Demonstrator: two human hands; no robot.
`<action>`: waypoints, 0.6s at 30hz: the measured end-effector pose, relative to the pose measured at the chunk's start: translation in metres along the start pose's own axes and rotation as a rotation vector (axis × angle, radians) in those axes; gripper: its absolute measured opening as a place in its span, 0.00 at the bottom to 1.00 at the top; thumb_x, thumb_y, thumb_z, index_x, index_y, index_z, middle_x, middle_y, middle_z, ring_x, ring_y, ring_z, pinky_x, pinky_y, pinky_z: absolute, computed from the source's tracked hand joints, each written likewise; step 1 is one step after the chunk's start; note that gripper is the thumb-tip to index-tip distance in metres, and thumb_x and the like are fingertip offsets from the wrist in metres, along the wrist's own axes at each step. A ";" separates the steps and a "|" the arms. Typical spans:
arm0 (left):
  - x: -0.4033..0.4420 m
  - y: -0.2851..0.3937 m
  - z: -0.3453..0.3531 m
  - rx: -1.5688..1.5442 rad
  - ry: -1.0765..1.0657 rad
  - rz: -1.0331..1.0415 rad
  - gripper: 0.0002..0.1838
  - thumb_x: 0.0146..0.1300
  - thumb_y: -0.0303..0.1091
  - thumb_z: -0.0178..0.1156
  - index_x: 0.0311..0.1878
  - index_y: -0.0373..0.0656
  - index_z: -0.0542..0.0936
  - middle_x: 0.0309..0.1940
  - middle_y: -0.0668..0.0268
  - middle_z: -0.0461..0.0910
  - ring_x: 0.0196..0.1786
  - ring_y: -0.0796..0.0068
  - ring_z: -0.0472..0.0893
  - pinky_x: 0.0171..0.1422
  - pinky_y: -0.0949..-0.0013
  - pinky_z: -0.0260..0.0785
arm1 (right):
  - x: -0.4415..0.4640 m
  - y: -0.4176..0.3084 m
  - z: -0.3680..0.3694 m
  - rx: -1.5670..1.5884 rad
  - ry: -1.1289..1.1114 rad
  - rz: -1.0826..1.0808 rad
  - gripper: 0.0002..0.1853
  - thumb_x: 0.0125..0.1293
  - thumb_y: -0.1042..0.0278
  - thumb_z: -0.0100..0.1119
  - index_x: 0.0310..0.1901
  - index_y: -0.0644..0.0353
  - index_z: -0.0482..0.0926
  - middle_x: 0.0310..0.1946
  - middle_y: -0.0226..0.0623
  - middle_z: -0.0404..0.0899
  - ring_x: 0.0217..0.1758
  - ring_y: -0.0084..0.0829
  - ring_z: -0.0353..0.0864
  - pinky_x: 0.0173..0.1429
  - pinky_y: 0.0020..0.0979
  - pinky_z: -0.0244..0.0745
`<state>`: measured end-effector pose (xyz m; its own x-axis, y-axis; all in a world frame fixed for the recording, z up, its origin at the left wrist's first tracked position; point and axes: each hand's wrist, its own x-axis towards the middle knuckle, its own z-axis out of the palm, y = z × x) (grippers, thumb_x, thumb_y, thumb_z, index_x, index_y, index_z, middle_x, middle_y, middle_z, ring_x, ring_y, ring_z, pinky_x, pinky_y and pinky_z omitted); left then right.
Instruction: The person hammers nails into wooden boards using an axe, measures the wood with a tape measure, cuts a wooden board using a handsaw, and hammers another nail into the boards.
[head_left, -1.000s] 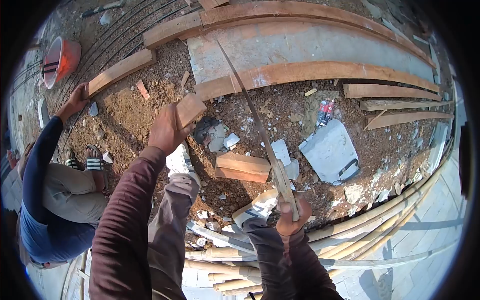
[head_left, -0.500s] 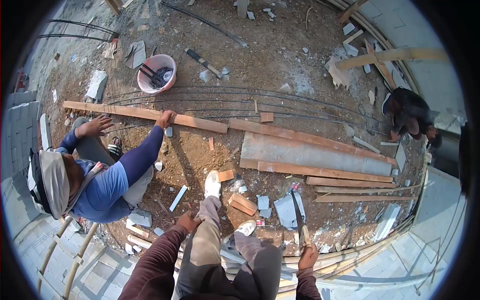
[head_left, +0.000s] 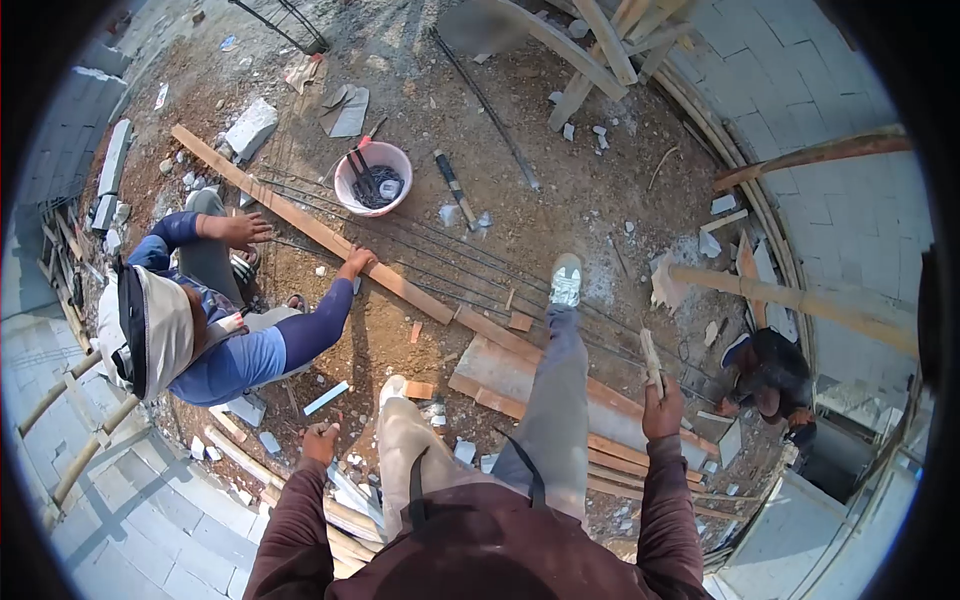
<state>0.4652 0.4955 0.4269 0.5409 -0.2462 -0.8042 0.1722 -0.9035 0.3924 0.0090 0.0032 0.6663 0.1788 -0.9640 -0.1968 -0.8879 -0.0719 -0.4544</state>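
A person in maroon sleeves stands astride a run of reddish-brown timber boards point(head_left: 522, 348) on littered earth, the right hand point(head_left: 662, 408) closed around a pale, rough wooden handle point(head_left: 650, 358). The handle juts from the fist and points away from the body, held above the boards at the right; what it is fitted to cannot be made out.

The left hand point(head_left: 320, 441) hangs to the other side, above rubble, its fingers seemingly bent. How far open it is cannot be told, and nothing shows in its grasp. Near it lies a narrow white strip point(head_left: 326, 397).

The left white shoe point(head_left: 393, 388) is planted just beside a small orange-brown wooden block point(head_left: 419, 390); the right one point(head_left: 565, 280) rests on the far side of the boards, which flank a grey flat panel point(head_left: 492, 362).

At left, a crouching co-worker in a blue shirt point(head_left: 228, 366) lays one hand on a long reddish-brown plank point(head_left: 300, 216), the other raised with fingers spread. Beyond the plank sits a pink plastic bucket point(head_left: 362, 208). Far right, a second co-worker in dark clothing point(head_left: 775, 368) bends low.
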 end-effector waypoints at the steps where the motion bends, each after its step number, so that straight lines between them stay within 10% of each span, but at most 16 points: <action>1: 0.001 0.007 0.008 0.032 0.036 0.004 0.18 0.66 0.44 0.70 0.39 0.35 0.84 0.30 0.60 0.84 0.36 0.72 0.81 0.48 0.65 0.74 | 0.039 0.014 -0.003 -0.021 -0.044 -0.015 0.09 0.72 0.69 0.56 0.44 0.67 0.80 0.31 0.46 0.79 0.34 0.36 0.78 0.42 0.37 0.73; 4: -0.034 0.035 0.080 -0.069 0.577 0.236 0.14 0.69 0.41 0.67 0.34 0.40 0.80 0.25 0.74 0.76 0.28 0.83 0.69 0.34 0.70 0.63 | 0.183 0.032 0.016 -0.041 -0.175 -0.242 0.08 0.71 0.69 0.57 0.42 0.66 0.80 0.27 0.46 0.76 0.32 0.37 0.77 0.41 0.38 0.72; 9: -0.184 0.176 0.201 -0.390 0.621 -0.267 0.17 0.69 0.42 0.66 0.44 0.34 0.84 0.31 0.67 0.83 0.35 0.77 0.80 0.43 0.70 0.73 | 0.454 0.030 0.082 -0.162 -0.758 -0.453 0.20 0.75 0.55 0.55 0.33 0.66 0.78 0.23 0.42 0.74 0.29 0.30 0.73 0.37 0.38 0.69; 18: -0.285 0.329 0.375 -0.773 0.540 -0.588 0.25 0.66 0.45 0.68 0.54 0.31 0.82 0.45 0.52 0.88 0.50 0.62 0.87 0.55 0.62 0.78 | 0.531 -0.078 0.079 -0.513 -0.986 -0.765 0.27 0.71 0.43 0.57 0.35 0.65 0.82 0.25 0.49 0.81 0.30 0.46 0.82 0.38 0.45 0.72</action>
<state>0.0589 0.1370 0.6180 0.4614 0.5037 -0.7303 0.8848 -0.3215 0.3373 0.2061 -0.4830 0.5287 0.7314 -0.0705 -0.6783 -0.4475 -0.8001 -0.3994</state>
